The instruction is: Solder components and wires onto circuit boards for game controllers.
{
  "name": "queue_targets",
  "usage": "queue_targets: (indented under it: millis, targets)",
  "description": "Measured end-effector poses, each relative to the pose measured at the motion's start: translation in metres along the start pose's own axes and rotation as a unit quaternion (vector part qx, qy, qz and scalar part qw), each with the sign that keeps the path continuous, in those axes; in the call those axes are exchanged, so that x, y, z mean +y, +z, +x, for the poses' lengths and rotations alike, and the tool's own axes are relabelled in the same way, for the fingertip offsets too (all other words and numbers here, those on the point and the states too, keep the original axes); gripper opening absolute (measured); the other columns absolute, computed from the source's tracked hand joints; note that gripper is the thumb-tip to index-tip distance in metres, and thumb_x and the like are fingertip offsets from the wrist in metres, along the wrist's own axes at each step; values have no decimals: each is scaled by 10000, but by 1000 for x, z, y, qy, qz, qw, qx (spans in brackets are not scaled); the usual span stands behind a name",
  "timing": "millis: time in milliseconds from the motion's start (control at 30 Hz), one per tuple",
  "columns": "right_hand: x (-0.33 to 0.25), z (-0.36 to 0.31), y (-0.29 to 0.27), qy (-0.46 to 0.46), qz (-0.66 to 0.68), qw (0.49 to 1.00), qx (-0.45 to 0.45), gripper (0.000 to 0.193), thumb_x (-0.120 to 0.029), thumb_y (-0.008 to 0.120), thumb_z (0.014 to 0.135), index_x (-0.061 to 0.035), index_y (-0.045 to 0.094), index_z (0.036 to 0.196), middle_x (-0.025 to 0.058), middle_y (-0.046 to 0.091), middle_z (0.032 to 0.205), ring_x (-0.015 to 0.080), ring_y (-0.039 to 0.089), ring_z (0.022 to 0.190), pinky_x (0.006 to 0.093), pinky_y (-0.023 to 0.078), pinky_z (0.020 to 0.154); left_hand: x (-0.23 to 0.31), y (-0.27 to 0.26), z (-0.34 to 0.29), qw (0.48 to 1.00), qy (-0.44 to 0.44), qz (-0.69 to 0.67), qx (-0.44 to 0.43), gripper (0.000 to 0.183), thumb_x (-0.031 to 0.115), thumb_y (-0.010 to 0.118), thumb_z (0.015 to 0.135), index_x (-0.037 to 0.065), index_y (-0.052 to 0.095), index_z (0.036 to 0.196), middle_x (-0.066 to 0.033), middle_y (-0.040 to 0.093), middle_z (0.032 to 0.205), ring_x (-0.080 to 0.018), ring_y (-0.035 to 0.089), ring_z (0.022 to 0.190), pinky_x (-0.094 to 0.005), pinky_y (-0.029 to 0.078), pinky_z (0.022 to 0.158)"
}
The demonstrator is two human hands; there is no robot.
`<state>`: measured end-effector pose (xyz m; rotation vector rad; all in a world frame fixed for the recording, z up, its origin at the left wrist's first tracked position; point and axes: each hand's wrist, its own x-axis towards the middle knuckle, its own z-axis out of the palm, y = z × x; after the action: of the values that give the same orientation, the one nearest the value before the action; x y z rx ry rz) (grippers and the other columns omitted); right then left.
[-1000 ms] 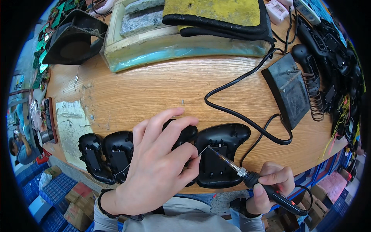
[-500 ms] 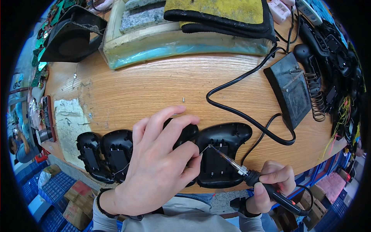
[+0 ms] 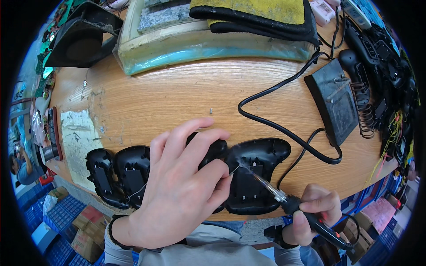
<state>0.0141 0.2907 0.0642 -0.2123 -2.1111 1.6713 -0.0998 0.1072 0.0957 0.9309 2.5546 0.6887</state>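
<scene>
My right hand (image 3: 320,206) grips a soldering iron (image 3: 289,204) by its black handle. Its tip points up-left to the contacts at the upper left of a black controller shell's (image 3: 266,153) battery compartment. Between thumb and forefinger, my left hand (image 3: 186,184) pinches thin solder wire (image 3: 235,169), whose end meets the iron's tip there. A faint wisp of smoke hangs over that spot. The left hand covers most of another black shell (image 3: 216,150). Further left lie two similar shell pieces (image 3: 133,165), (image 3: 103,170), with the wire trailing over them.
A tiny metal pin (image 3: 211,110) lies beyond my left hand. The iron's black cord (image 3: 284,128) loops right, near a dark stand (image 3: 333,104) with a coiled spring holder (image 3: 363,111). At the back, a foam-lined tray (image 3: 177,60) carries a yellow cloth (image 3: 262,13). Black parts crowd the right edge.
A faint wisp of smoke now shows at the iron's tip. Both hands keep nearly the same place and grip; the whole view has shifted slightly.
</scene>
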Motion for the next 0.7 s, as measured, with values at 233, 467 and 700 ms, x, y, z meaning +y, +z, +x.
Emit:
queue_targets:
  millis: [233,467,700]
  targets:
    - [-1,-30,-24,-36,11,998,50,267,-150,605,622,-51,385,737,32,353,499,90,241,402,246,192,402,6,-6,-17,997,-24,-25,71,203,13,717,567,26,580,716,-111,542,1067,-315,478,1036,-393,393,819]
    - [0,-53,-37,-27,23,997,72,268,-154,608,624,-50,380,721,34,351,484,96,252,402,248,198,414,14,16,-37,992,49,-105,43,208,37,685,631,8,576,805,-77,516,758,-219,499,669,-315,403,576]
    - [2,-58,-42,-44,49,997,40,244,-115,666,653,-19,473,769,46,443,444,117,343,331,260,226,345,23,32,-39,995,54,-89,1,219,-14,694,596,36,589,782,-72,537,901,-230,495,781,-305,376,632]
